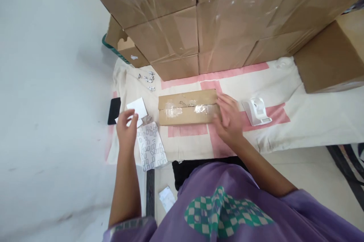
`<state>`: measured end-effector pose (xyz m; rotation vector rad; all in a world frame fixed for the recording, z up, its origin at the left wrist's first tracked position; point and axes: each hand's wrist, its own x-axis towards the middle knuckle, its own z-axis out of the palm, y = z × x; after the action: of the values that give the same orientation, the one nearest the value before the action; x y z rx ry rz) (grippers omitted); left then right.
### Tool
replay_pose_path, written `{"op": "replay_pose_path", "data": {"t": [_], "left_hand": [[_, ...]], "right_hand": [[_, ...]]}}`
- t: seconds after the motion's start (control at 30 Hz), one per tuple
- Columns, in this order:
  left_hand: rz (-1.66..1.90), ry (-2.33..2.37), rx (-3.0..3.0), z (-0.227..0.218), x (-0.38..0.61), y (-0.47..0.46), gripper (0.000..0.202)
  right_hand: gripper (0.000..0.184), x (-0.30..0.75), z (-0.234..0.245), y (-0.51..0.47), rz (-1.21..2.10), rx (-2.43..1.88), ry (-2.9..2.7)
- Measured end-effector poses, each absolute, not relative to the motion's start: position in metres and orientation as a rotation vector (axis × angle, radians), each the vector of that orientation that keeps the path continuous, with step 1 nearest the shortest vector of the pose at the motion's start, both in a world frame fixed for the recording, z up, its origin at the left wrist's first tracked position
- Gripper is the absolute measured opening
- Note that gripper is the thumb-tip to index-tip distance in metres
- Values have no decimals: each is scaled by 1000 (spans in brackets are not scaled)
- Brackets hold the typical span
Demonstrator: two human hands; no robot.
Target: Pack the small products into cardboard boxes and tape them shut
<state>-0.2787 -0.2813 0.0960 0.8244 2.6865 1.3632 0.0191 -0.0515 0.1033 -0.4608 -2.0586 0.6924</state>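
No readable text anywhere, dark scribble on the flat brown cardboard box (187, 99) too blurred to make out, white sheet printed with small black outlines (150, 146) showing no legible words

Passage beyond the left hand (127, 126) and right hand (229, 120) is blocked by stacked film-wrapped brown cardboard cartons (199, 25). Between them, room is taken by a flat taped brown cardboard box (187, 107). Bare cream-and-pink cloth (187, 141) is left open before it.

White wall (42, 82), stacked wrapped cartons (227, 14), pink-striped cloth (298, 120), pale floor (307, 173)
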Motion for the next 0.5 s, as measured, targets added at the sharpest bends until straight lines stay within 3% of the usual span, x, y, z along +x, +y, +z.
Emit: {"op": "replay_pose_path", "data": {"t": [0.17,0.3,0.5], "left_hand": [[836,2709,927,44,-241,-374,56],[743,2648,980,10,-201,-376,67],[695,2661,1178,2,-184,-350,67]], "right_hand": [[34,23,100,-112,934,-7,-2041],[23,-27,72,-158,1127,68,-2416],[50,-102,36,-171,1003,-382,-3028]]}}
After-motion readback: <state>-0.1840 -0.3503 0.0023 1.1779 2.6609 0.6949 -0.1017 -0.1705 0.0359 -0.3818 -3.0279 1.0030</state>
